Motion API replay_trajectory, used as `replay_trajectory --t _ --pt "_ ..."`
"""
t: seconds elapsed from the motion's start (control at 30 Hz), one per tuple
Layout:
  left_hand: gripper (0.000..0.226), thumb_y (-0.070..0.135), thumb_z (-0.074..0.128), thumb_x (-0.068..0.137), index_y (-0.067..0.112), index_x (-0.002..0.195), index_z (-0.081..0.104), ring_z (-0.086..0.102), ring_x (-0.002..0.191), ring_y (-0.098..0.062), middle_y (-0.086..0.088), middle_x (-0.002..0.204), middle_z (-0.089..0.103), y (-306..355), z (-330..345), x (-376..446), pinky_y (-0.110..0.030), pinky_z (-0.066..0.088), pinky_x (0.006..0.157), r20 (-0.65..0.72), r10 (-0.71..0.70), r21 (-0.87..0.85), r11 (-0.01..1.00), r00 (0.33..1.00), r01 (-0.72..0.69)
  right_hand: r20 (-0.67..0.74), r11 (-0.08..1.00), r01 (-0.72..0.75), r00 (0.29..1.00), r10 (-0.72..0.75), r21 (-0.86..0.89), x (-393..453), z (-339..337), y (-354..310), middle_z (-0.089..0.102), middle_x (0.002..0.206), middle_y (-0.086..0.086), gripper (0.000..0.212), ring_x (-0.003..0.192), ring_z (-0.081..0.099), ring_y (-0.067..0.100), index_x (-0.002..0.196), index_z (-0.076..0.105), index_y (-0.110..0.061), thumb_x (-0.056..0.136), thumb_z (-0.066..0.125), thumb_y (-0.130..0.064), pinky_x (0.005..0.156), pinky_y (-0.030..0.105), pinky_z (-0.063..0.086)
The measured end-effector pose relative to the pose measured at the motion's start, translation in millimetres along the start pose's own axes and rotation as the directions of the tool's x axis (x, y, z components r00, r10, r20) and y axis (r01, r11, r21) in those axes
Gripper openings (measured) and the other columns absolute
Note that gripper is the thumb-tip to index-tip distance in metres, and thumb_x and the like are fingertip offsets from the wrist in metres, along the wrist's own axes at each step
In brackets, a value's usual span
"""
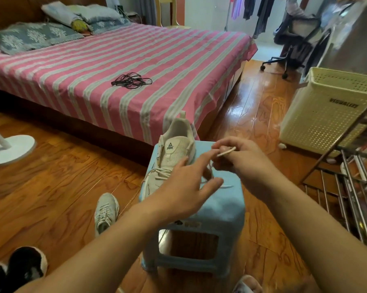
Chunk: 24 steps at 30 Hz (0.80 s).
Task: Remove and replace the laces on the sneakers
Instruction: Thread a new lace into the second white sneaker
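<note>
Unlacing stage: the right hand [237, 157] is pinching the cream woven lace [227, 151] of the white mesh sneaker [174, 157] standing on the pale-blue plastic stool [220, 208]; the left hand [184, 187], fingers spread, is steadying it. Next, probably, drawing the lace from the eyelets.

Both hands crowd the top of the blue stool [220, 210], over the white sneaker [174, 157]. Bare wood floor [51, 187] lies open to the left, apart from a second sneaker [105, 210] just beside the stool. The bed [136, 66] closes off the far side; a laundry basket [326, 111] and a metal rack [351, 187] hem in the right.
</note>
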<state>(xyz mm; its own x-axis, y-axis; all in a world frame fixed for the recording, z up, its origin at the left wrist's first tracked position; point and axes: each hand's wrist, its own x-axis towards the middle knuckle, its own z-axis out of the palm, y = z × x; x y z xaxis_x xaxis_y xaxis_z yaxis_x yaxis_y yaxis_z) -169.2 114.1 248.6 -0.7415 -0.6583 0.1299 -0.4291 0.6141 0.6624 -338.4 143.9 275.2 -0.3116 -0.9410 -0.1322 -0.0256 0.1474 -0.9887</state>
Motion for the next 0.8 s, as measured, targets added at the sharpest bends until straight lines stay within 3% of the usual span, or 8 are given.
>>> replay_trajectory --t 0.07,0.13,0.2,0.43,0.5,0.6,0.67,0.8 --pt "0.034 0.039 0.048 0.106 0.035 0.139 0.051 0.050 0.101 0.004 0.009 0.100 0.066 -3.6 -1.5 -3.7 -0.028 0.041 0.103 0.020 0.005 0.043 0.999 1.000 -0.006 -0.033 0.908 -0.093 0.993 0.117 0.409 6.4 -12.7 0.7 0.068 0.078 0.011 0.034 0.073 0.069 0.020 0.099 0.066 -0.001 0.091 0.038 0.017 0.072 0.030 0.060" --pt "0.022 0.041 0.045 0.106 0.033 0.120 0.060 0.058 0.100 -0.009 0.007 0.105 0.067 -11.8 -5.6 -11.1 -0.038 0.052 0.090 0.127 0.015 0.126 0.992 0.992 -0.031 0.021 0.620 -0.167 0.972 0.235 0.767 16.7 -37.5 -1.9 0.065 0.079 0.010 0.032 0.069 0.067 0.017 0.095 0.064 -0.002 0.082 0.040 0.014 0.071 0.026 0.059" --pt "0.014 0.041 0.046 0.106 0.034 0.105 0.059 0.055 0.093 -0.009 0.011 0.096 0.061 -15.6 -6.1 -22.7 -0.037 0.050 0.086 0.321 0.023 0.258 0.960 0.947 -0.111 0.032 0.528 -0.179 0.961 0.276 0.830 30.1 -59.5 1.8 0.056 0.076 0.003 0.015 0.053 0.053 0.007 0.091 0.060 -0.005 0.087 0.047 0.002 0.051 0.015 0.046" --pt "0.037 0.045 0.045 0.093 0.025 0.084 0.075 0.038 0.096 -0.006 0.013 0.088 0.056 -17.0 -6.9 -42.1 -0.035 0.037 0.102 0.503 0.111 0.400 0.849 0.857 -0.345 -0.484 0.990 -0.129 0.864 0.139 0.055 67.8 -106.4 34.8 0.041 0.070 -0.003 0.024 0.044 0.034 0.007 0.099 0.054 -0.021 0.106 0.032 -0.014 0.038 0.017 0.024" --pt "0.039 0.047 0.043 0.095 0.028 0.096 0.078 0.039 0.107 -0.007 0.013 0.102 0.057 -20.1 -8.3 -39.3 -0.032 0.037 0.101 0.417 0.119 0.414 0.858 0.901 -0.304 -0.386 0.982 -0.175 0.913 0.132 -0.078 63.5 -96.6 33.3 0.039 0.065 -0.002 0.025 0.043 0.032 0.007 0.103 0.058 -0.014 0.107 0.033 -0.013 0.039 0.018 0.022" --pt "0.028 0.040 0.050 0.097 0.031 0.109 0.073 0.049 0.105 -0.011 0.012 0.104 0.060 -27.6 -13.2 -24.6 -0.031 0.041 0.089 -0.062 0.091 0.443 0.895 0.994 -0.055 -0.060 0.969 -0.248 0.967 0.246 -0.022 38.2 -48.1 18.4 0.037 0.063 -0.002 0.018 0.045 0.028 0.008 0.109 0.060 -0.013 0.106 0.047 -0.026 0.042 0.022 0.020" --pt "0.013 0.034 0.059 0.099 0.030 0.100 0.071 0.056 0.087 -0.004 0.016 0.091 0.064 -28.1 -19.1 -13.1 -0.025 0.042 0.074 -0.309 -0.082 0.191 0.971 0.948 0.146 0.130 0.949 -0.300 0.949 0.286 0.102 16.0 -10.1 11.1 0.040 0.065 -0.001 0.030 0.051 0.031 0.009 0.117 0.058 -0.017 0.101 0.053 -0.042 0.049 0.025 0.021" --pt "0.007 0.028 0.067 0.097 0.024 0.095 0.072 0.064 0.072 -0.002 0.010 0.082 0.074 -8.5 -7.8 -3.0 -0.025 0.045 0.068 -0.061 -0.372 -0.520 0.804 0.926 0.289 0.232 0.815 -0.191 0.970 0.072 0.548 -6.7 38.0 0.2 0.042 0.073 0.000 0.032 0.060 0.033 0.011 0.116 0.057 -0.017 0.090 0.057 -0.035 0.057 0.026 0.024"
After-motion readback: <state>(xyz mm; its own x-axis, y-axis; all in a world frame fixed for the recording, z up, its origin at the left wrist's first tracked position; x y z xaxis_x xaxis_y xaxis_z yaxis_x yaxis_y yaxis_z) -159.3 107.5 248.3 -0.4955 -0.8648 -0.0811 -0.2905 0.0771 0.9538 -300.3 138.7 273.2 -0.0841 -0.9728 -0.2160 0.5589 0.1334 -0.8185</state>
